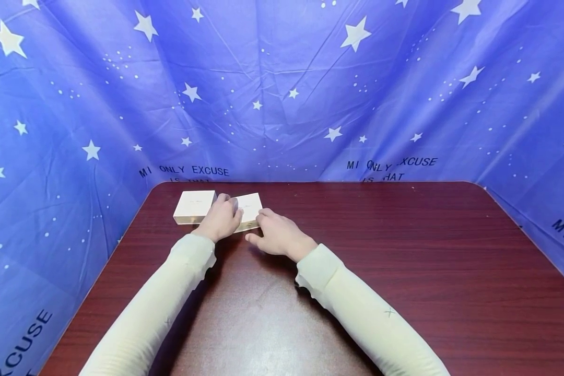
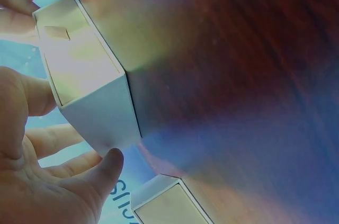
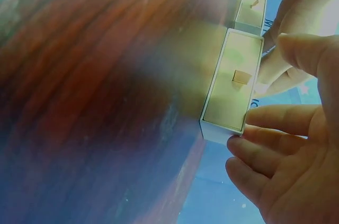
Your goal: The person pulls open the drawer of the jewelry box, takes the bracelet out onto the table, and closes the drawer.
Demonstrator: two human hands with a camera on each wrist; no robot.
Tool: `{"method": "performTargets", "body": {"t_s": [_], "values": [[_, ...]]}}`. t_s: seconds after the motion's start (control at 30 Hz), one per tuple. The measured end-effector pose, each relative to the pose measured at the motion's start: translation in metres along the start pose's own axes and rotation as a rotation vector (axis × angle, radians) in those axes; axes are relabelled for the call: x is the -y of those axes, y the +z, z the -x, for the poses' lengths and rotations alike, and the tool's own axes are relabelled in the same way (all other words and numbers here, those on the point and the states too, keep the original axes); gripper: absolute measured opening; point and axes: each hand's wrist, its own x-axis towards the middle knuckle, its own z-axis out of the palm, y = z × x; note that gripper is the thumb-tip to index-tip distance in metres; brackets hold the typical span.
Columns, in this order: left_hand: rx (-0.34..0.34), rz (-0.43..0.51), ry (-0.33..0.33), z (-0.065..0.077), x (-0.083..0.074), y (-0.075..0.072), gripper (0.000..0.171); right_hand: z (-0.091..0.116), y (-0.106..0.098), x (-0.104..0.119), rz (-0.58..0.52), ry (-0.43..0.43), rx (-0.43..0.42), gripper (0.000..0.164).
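Observation:
Two white boxes with gold-coloured fronts and small pull tabs stand near the table's back left. My left hand lies between them, its thumb at the top edge of the right-hand box and its fingers along that box's left side. At the opposite end, my right hand touches the same box with extended fingers, the thumb held apart. The left-hand box stands just beyond the left hand. In the right wrist view, the gold front shows fully, its drawer flush with the frame.
A dark red-brown wooden table with rounded back corners bears both boxes. Blue curtain with white stars and printed lettering hangs behind it and along both sides. Pale sleeves cover both forearms.

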Motion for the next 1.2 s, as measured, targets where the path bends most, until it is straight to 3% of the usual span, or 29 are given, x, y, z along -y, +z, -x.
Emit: {"method": "performTargets", "body": {"t_s": [0.57,0.87,1.2], "values": [[-0.016,0.004,-0.032,0.008,-0.011,0.005,0.022,0.008,-0.001,-0.005,-0.012,0.012,-0.008,0.050],[-0.004,0.016,-0.053,0.011,-0.017,0.007,0.023,0.012,-0.001,-0.009,-0.098,0.045,-0.034,0.045],[0.013,0.017,-0.078,0.014,-0.023,0.004,0.024,0.014,-0.003,-0.013,-0.122,0.055,-0.044,0.041]]}}
